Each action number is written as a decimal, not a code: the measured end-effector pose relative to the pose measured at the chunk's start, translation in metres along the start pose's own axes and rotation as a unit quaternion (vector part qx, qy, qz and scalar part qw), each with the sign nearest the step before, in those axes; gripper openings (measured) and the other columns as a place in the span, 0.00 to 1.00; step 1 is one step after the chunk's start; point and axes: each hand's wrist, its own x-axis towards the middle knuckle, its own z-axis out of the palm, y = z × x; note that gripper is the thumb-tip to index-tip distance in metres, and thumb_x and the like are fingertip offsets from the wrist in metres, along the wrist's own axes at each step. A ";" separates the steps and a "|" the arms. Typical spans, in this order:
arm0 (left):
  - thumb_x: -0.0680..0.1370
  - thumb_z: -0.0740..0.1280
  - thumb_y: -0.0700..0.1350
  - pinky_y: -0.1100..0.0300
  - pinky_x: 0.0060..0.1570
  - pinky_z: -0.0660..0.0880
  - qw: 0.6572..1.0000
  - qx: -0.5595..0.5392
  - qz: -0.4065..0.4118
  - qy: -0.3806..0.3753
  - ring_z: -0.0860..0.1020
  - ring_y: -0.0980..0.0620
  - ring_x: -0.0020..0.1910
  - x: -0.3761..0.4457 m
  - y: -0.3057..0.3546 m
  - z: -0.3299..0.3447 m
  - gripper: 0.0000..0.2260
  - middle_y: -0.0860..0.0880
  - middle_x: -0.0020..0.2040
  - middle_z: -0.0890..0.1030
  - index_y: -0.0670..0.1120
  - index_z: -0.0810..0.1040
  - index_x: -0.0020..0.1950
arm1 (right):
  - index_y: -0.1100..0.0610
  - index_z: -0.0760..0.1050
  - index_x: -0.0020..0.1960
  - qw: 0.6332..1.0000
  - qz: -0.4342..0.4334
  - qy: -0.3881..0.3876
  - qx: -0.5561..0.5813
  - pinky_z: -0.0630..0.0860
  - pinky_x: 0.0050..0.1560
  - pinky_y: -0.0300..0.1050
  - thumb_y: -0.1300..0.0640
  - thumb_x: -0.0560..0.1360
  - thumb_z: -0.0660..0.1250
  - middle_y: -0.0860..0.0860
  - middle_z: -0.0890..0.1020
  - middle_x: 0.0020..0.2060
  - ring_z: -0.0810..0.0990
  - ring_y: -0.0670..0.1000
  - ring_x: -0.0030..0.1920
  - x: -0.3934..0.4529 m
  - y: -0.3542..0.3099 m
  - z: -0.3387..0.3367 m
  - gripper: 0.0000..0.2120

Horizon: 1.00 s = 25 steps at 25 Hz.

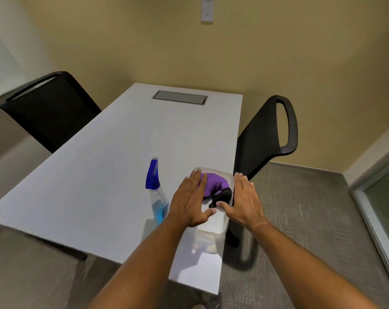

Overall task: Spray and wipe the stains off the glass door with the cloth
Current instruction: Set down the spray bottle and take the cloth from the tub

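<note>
A white table [95, 175] is seen in the middle, with a glass door [385, 197] at the far right edge. A clear container [220, 228] is placed at the table's near right corner, probably to keep the supplies together. The purple cloth [213, 182] is lying inside it. A spray bottle [155, 192] is stood just left. The left hand [190, 200] and right hand [244, 202] are held flat and open over the container; nothing is grasped.

So on the one white table [95, 175] I count one spray bottle [156, 192], one clear plastic bin [213, 233] just right of it, and one purple cloth [213, 182] inside the bin. Two black chairs [48, 110] [267, 134], one on each side of the table. Two bare hands [192, 200] [244, 202] over the bin.
</note>
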 end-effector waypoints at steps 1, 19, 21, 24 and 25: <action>0.75 0.54 0.70 0.51 0.76 0.41 1.000 -0.003 -0.001 -0.009 0.41 0.46 0.79 0.013 -0.005 0.005 0.43 0.45 0.80 0.39 0.50 0.37 0.78 | 0.60 0.45 0.79 1.000 0.005 -0.008 0.005 0.49 0.78 0.52 0.36 0.72 0.68 0.57 0.53 0.80 0.50 0.56 0.80 0.010 0.002 0.003 0.51; 0.71 0.68 0.40 0.56 0.51 0.73 0.998 0.008 -0.026 -0.061 0.74 0.46 0.54 0.129 -0.039 0.030 0.14 0.44 0.54 0.78 0.42 0.75 0.56 | 0.58 0.78 0.47 0.991 0.097 -0.086 -0.026 0.79 0.43 0.48 0.60 0.75 0.68 0.54 0.82 0.44 0.81 0.56 0.44 0.109 -0.005 0.032 0.02; 0.72 0.67 0.37 0.57 0.49 0.73 0.998 0.003 -0.031 -0.059 0.74 0.46 0.53 0.129 -0.039 0.031 0.11 0.44 0.53 0.78 0.42 0.75 0.54 | 0.58 0.78 0.47 0.990 0.105 -0.090 -0.025 0.79 0.42 0.47 0.62 0.76 0.67 0.54 0.82 0.43 0.81 0.55 0.43 0.107 -0.006 0.035 0.02; 0.71 0.66 0.35 0.58 0.43 0.70 0.997 -0.016 -0.043 -0.054 0.75 0.47 0.50 0.126 -0.037 0.026 0.08 0.44 0.50 0.79 0.42 0.75 0.48 | 0.58 0.79 0.46 0.991 0.115 -0.072 -0.005 0.80 0.42 0.47 0.63 0.75 0.67 0.53 0.82 0.41 0.81 0.54 0.41 0.104 -0.007 0.037 0.02; 0.70 0.67 0.35 0.58 0.42 0.70 0.997 -0.026 -0.050 -0.047 0.75 0.47 0.48 0.125 -0.037 0.023 0.07 0.44 0.48 0.79 0.42 0.75 0.47 | 0.58 0.79 0.46 0.991 0.118 -0.058 0.008 0.81 0.43 0.49 0.62 0.74 0.69 0.53 0.82 0.41 0.81 0.54 0.41 0.102 -0.006 0.036 0.02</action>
